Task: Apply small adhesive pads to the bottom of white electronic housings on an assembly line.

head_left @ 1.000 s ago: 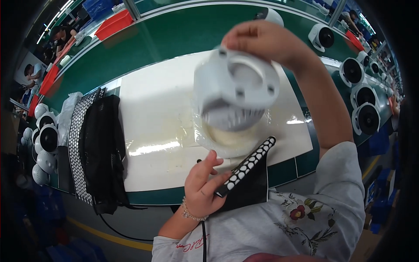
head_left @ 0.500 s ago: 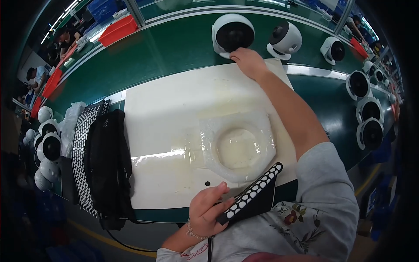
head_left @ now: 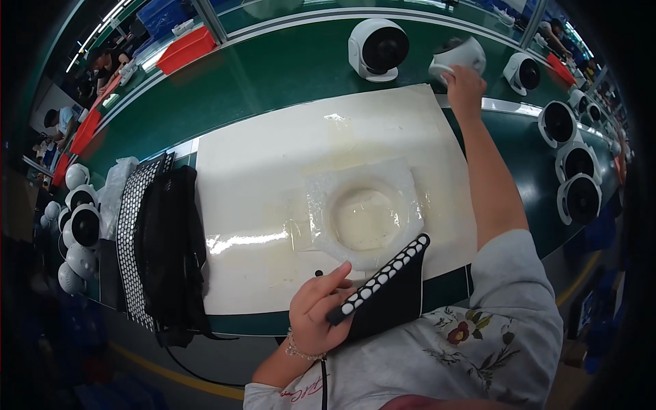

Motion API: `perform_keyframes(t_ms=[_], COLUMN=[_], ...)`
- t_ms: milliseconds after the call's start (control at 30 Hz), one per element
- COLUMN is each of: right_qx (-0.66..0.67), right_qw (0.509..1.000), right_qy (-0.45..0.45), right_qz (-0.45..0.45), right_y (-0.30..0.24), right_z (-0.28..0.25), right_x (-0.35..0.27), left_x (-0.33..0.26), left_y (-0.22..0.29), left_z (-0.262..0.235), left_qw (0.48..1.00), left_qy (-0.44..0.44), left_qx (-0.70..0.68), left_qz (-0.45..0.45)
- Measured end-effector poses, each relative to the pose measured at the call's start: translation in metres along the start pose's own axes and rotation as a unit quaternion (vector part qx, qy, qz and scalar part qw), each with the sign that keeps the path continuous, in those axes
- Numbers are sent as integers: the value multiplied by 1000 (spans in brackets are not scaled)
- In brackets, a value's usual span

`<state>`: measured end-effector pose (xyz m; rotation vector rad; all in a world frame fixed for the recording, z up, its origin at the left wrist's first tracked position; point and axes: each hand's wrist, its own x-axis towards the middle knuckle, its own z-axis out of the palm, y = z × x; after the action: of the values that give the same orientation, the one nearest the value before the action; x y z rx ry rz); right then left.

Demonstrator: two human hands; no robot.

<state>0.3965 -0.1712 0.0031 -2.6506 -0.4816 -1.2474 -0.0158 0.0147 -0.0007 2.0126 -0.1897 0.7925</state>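
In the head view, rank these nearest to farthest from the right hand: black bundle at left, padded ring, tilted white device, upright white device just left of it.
From the right hand:
1. Tilted white device, in its fingers.
2. Upright white device, to its left.
3. Padded ring, nearer the person on the pale mat.
4. Black bundle, far left.

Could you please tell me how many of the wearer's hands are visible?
2: the left hand, at the black strip with white dots, and the right hand, gripping a white device past the white mat.
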Motion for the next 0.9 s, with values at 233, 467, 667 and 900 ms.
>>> perform_keyframes(t_ms=[233, 467, 667, 900], right_qx=[420, 683, 572, 606], right_qw=[903, 639, 781, 743], right_qy=[-35, -347, -248, -263], right_qz=[81, 72, -4, -106], right_y=[-71, -132, -107, -99], right_z=[-159, -213, -221, -240], right_x=[-18, -61, -96, -168], left_x=[1, 3, -9, -8], left_y=[1, 7, 15, 15], left_z=[1, -3, -5, -3], left_qw=[998, 994, 981, 910], left_qy=[-8, -40, 24, 57], left_qx=[-43, -78, -162, -334], left_qz=[56, 60, -107, -239])
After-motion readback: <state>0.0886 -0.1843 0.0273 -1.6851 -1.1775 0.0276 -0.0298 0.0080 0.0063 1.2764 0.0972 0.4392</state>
